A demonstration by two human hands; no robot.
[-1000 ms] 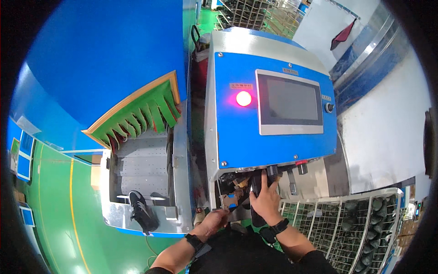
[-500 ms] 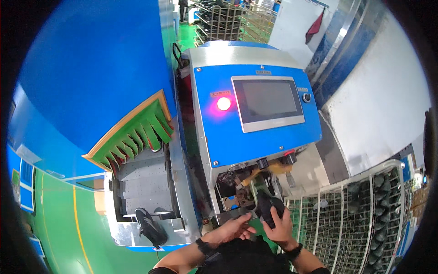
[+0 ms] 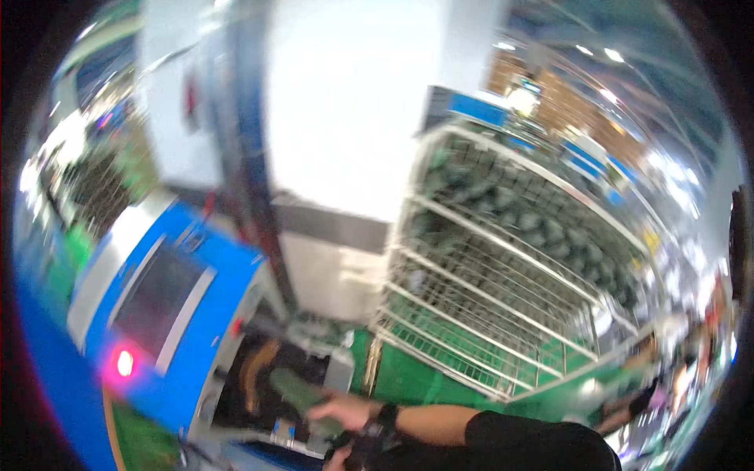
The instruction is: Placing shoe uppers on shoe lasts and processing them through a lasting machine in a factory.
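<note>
The view is smeared by motion. My right hand (image 3: 345,410), with a dark band at the wrist, reaches in from the lower right. Its fingers are closed round a dull green shoe last (image 3: 295,390), in front of the dark opening of the blue machine (image 3: 228,302). Only a small part of my left hand (image 3: 338,458) shows, at the bottom edge just below the right one. A dark, blurred shape (image 3: 374,450) lies against it; whether this is the black shoe I cannot tell. The left fingers are mostly hidden.
A white wire rack (image 3: 471,275) holding rows of dark, shoe-shaped pieces stands to the right of the machine. Its screen (image 3: 161,298) and glowing red light (image 3: 125,363) are at the left. A white wall panel (image 3: 345,102) rises behind. Green floor (image 3: 424,385) shows below the rack.
My view has swung right, so the machine now sits at the left and the rack nearer the middle. The black shoe has left my right hand, which now grips the green last.
</note>
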